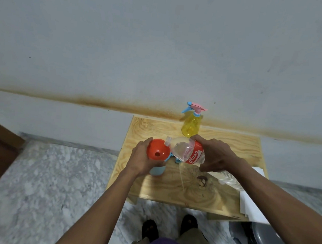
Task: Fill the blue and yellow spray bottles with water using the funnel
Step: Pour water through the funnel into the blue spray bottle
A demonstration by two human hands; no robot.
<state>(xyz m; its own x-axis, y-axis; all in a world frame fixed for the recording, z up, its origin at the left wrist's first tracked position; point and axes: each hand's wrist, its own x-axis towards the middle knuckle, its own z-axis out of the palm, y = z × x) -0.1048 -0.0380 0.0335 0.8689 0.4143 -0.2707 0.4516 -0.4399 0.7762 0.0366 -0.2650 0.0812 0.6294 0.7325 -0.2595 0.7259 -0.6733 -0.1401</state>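
An orange funnel (158,150) sits in the neck of the blue spray bottle (157,170) at the left edge of the small wooden table (221,143). My left hand (142,157) grips the funnel's rim and the bottle below it, hiding most of the bottle. My right hand (214,154) holds a clear water bottle with a red label (186,151), tipped sideways with its open mouth over the funnel. The yellow spray bottle (191,125) with its pink and blue sprayer head stands upright at the table's back edge, near the wall.
A blue part (178,159), probably the removed sprayer head, lies on the table under the water bottle. A clear plastic item (228,179) and white paper (253,200) lie at the table's right. A grey object (268,241) sits on the marble floor at the lower right.
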